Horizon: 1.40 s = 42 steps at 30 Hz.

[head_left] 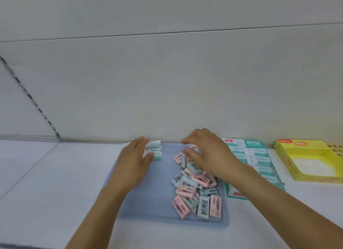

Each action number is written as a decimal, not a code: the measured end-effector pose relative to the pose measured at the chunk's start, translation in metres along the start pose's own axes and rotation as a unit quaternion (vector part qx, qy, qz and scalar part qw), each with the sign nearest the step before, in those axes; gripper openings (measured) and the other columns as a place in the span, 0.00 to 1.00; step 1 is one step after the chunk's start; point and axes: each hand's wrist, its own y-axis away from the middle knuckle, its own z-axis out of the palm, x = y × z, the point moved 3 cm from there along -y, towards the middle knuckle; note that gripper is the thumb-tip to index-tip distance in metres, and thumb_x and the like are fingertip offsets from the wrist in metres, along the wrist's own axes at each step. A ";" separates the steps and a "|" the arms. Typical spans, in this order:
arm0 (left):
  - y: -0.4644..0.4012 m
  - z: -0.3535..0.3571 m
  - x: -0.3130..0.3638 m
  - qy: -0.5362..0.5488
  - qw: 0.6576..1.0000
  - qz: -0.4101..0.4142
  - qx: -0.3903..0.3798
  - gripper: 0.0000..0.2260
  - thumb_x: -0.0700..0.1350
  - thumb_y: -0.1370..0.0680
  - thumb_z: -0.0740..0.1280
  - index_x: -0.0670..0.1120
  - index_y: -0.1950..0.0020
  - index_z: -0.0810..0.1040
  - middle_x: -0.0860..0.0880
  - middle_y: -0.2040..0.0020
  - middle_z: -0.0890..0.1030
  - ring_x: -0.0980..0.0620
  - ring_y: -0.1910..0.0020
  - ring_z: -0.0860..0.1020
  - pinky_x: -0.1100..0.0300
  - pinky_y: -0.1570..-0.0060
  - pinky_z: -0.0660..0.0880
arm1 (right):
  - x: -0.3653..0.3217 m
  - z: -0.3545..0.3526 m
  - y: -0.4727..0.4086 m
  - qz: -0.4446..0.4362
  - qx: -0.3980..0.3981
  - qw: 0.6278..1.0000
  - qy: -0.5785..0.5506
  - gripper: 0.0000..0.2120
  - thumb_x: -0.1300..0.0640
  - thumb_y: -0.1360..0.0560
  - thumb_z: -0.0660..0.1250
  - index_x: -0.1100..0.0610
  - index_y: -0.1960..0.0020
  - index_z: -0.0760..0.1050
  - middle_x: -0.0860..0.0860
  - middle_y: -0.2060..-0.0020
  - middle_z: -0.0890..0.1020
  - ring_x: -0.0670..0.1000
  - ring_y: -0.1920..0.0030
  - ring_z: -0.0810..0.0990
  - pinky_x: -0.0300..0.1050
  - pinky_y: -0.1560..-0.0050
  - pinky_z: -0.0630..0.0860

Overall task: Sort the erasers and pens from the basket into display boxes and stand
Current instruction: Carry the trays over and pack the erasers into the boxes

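Observation:
A blue tray point(148, 198) lies on the white table. On its right half sits a loose pile of pink and pale teal erasers point(196, 189). At the tray's far left corner stands a small stack of teal erasers point(156, 150). My left hand point(135, 159) rests against this stack, fingers straight, thumb at its near side. My right hand point(206, 152) hovers over the far end of the pile, its curled fingers touching erasers there; whether it holds one is hidden.
A teal and white display box point(254, 161) with rows of erasers lies right of the tray. Farther right is a yellow display box point(311, 161) with an open white inside. A grey wall runs along the table's far edge.

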 end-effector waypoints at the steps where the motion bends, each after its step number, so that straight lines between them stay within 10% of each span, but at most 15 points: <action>1: 0.001 -0.002 -0.015 -0.030 0.999 -0.022 -0.020 0.30 0.56 0.25 0.56 0.43 0.26 0.66 0.44 0.25 0.66 0.47 0.27 0.65 0.57 0.28 0.58 | -0.013 0.014 -0.013 -0.014 -0.031 0.999 0.004 0.14 0.50 0.21 0.63 0.52 0.38 0.77 0.51 0.44 0.78 0.52 0.42 0.73 0.47 0.44 0.69; 5: 0.013 -0.001 -0.042 -0.086 0.993 -0.029 -0.081 0.27 0.54 0.20 0.60 0.45 0.23 0.61 0.49 0.21 0.55 0.51 0.23 0.54 0.62 0.27 0.52 | -0.042 0.060 -0.047 -0.002 -0.137 0.985 0.103 0.15 0.48 0.22 0.63 0.56 0.41 0.75 0.54 0.45 0.76 0.56 0.43 0.73 0.47 0.52 0.67; 15: 0.001 -0.014 -0.047 -0.110 0.991 -0.044 -0.067 0.17 0.47 0.23 0.68 0.48 0.35 0.74 0.47 0.39 0.70 0.48 0.42 0.73 0.61 0.45 0.67 | -0.056 0.068 -0.052 0.020 -0.148 0.979 0.136 0.13 0.50 0.27 0.66 0.55 0.63 0.65 0.50 0.62 0.71 0.54 0.58 0.70 0.44 0.69 0.58; 22: -0.004 -0.022 -0.040 -0.168 0.982 -0.068 -0.057 0.07 0.52 0.27 0.70 0.52 0.52 0.79 0.50 0.53 0.75 0.48 0.48 0.75 0.58 0.54 0.70 | -0.025 0.003 -0.003 0.084 -0.039 0.995 -0.022 0.08 0.49 0.27 0.69 0.51 0.52 0.74 0.45 0.57 0.76 0.47 0.55 0.74 0.45 0.53 0.73; 33: 0.010 0.013 0.080 0.317 0.944 -0.080 -0.046 0.03 0.42 0.27 0.73 0.50 0.60 0.81 0.52 0.64 0.83 0.53 0.65 0.81 0.56 0.60 0.80 | 0.065 -0.056 0.086 0.169 -0.012 0.983 0.077 0.09 0.51 0.30 0.74 0.50 0.52 0.78 0.46 0.58 0.77 0.48 0.57 0.75 0.50 0.53 0.75; 42: 0.018 0.030 0.113 0.316 0.945 0.012 -0.088 0.14 0.35 0.30 0.72 0.52 0.52 0.81 0.52 0.54 0.81 0.53 0.57 0.82 0.58 0.59 0.81 | 0.066 -0.049 0.091 0.197 -0.017 0.976 0.097 0.15 0.46 0.25 0.68 0.48 0.40 0.79 0.45 0.50 0.75 0.45 0.49 0.74 0.43 0.49 0.73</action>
